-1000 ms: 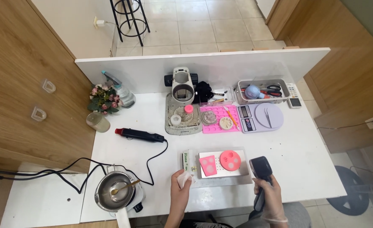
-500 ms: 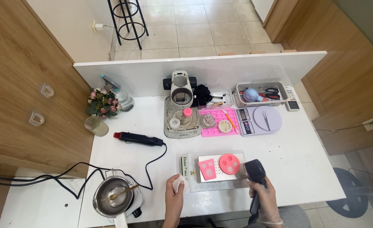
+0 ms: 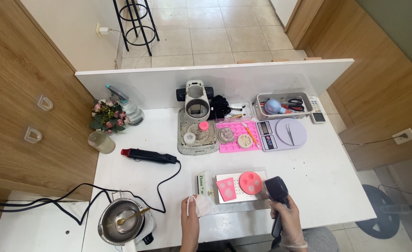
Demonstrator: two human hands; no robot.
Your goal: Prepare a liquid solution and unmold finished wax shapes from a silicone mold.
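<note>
My right hand (image 3: 287, 224), in a thin glove, grips a black heat gun (image 3: 276, 191) whose round head points at a clear tray (image 3: 215, 181). On the tray lie a round pink mould (image 3: 250, 182) and a rectangular pink mould (image 3: 226, 188). My left hand (image 3: 190, 221) rests at the table's front edge, closed around a small white cloth (image 3: 201, 205), just left of the tray.
A metal melting pot (image 3: 120, 220) with a spoon sits front left, its black cables trailing off the table. A black and red tool (image 3: 148, 156) lies mid-left. Farther back stand a pink silicone mould (image 3: 237, 135), a scale (image 3: 280, 134), a grey machine (image 3: 197, 109), flowers (image 3: 107, 114) and a bin (image 3: 285, 105).
The camera view shifted a little. My right hand has brought the heat gun slightly left, closer to the tray. My left hand has stayed by the tray's left end.
</note>
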